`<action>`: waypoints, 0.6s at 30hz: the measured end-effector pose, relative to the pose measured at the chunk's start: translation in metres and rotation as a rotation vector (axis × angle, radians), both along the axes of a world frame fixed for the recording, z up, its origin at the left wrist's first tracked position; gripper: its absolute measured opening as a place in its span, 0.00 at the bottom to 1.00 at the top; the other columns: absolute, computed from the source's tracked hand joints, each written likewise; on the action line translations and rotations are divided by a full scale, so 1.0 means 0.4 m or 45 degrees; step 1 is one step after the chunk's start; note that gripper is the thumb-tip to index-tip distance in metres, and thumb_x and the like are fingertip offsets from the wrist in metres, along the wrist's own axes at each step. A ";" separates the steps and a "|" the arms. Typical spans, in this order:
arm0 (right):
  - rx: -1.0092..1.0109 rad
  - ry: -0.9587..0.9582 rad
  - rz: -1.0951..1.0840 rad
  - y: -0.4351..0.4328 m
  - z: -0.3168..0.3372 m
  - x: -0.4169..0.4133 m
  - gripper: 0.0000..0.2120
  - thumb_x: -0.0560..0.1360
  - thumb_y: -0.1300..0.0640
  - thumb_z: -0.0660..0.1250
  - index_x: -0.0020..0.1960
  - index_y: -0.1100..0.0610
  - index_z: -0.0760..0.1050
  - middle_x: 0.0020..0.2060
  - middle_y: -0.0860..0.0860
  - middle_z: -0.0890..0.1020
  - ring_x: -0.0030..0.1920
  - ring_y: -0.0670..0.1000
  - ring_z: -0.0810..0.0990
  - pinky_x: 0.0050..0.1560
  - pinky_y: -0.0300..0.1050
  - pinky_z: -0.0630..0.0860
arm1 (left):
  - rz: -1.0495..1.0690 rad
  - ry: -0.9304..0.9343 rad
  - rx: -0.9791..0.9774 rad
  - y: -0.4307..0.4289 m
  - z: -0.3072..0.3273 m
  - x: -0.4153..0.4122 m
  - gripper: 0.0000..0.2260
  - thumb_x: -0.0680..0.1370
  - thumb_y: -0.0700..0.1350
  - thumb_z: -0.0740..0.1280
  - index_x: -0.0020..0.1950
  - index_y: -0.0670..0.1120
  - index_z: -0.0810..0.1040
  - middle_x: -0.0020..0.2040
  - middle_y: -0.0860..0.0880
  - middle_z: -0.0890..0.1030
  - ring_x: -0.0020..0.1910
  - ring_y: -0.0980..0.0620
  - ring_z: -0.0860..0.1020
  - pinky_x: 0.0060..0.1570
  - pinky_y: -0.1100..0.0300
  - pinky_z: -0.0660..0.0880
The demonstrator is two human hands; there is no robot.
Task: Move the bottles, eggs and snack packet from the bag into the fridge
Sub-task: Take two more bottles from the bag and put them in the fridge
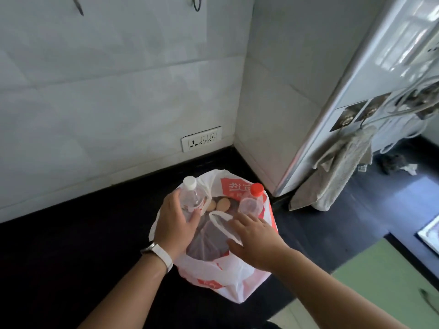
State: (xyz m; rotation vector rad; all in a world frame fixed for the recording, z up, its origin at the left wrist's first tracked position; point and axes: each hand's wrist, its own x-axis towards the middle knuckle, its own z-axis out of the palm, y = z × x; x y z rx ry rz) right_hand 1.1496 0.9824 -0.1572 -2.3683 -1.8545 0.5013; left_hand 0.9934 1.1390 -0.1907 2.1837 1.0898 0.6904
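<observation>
My left hand [177,224] grasps the white-capped bottle [191,194] inside the bag [237,288] near the worktop's [71,245] back right corner. My right hand [255,238] rests with fingers released on the bag. The red-capped bottle [253,201], eggs [219,204] and snack packet [206,241] are unmoved too. Nothing seems to have reached the fridge [380,67].

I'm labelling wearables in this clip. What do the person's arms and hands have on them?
No sleeves or gloves are in view. The left hand has a watch at its wrist, with a white strap and a silvery case. The right hand shows no watch or ring.
</observation>
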 end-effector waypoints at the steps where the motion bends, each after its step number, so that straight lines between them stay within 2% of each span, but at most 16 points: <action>1: -0.023 -0.003 -0.025 -0.008 -0.007 0.005 0.23 0.79 0.40 0.57 0.72 0.45 0.64 0.69 0.45 0.70 0.67 0.50 0.69 0.68 0.49 0.67 | 0.009 -0.015 -0.023 0.005 -0.007 0.006 0.29 0.75 0.50 0.72 0.72 0.44 0.66 0.66 0.45 0.73 0.63 0.49 0.74 0.58 0.59 0.72; 6: -0.072 -0.003 -0.216 -0.062 -0.044 0.041 0.21 0.79 0.41 0.56 0.68 0.47 0.70 0.62 0.45 0.76 0.60 0.50 0.75 0.60 0.47 0.74 | 0.061 -0.129 -0.107 0.018 -0.028 0.039 0.29 0.74 0.54 0.73 0.70 0.45 0.68 0.62 0.49 0.76 0.61 0.52 0.75 0.57 0.56 0.76; 10: 0.023 0.129 -0.498 -0.088 -0.063 0.071 0.18 0.79 0.43 0.58 0.66 0.49 0.72 0.60 0.46 0.76 0.55 0.50 0.77 0.51 0.45 0.77 | 0.119 -0.223 -0.201 0.015 -0.031 0.058 0.30 0.72 0.54 0.75 0.67 0.45 0.67 0.58 0.53 0.74 0.53 0.55 0.76 0.44 0.70 0.72; 15: 0.101 0.277 -0.729 -0.069 -0.085 0.109 0.22 0.78 0.43 0.62 0.70 0.49 0.67 0.66 0.46 0.72 0.56 0.49 0.77 0.48 0.41 0.74 | 0.180 -0.216 -0.275 0.009 -0.039 0.070 0.31 0.70 0.56 0.75 0.66 0.46 0.66 0.55 0.54 0.74 0.48 0.57 0.77 0.39 0.68 0.74; 18: 0.131 0.421 -0.793 -0.042 -0.093 0.127 0.26 0.77 0.42 0.64 0.72 0.47 0.63 0.67 0.46 0.72 0.58 0.48 0.77 0.49 0.40 0.74 | 0.174 -0.181 -0.352 0.012 -0.038 0.072 0.30 0.70 0.57 0.75 0.66 0.49 0.66 0.51 0.60 0.74 0.47 0.63 0.77 0.39 0.69 0.74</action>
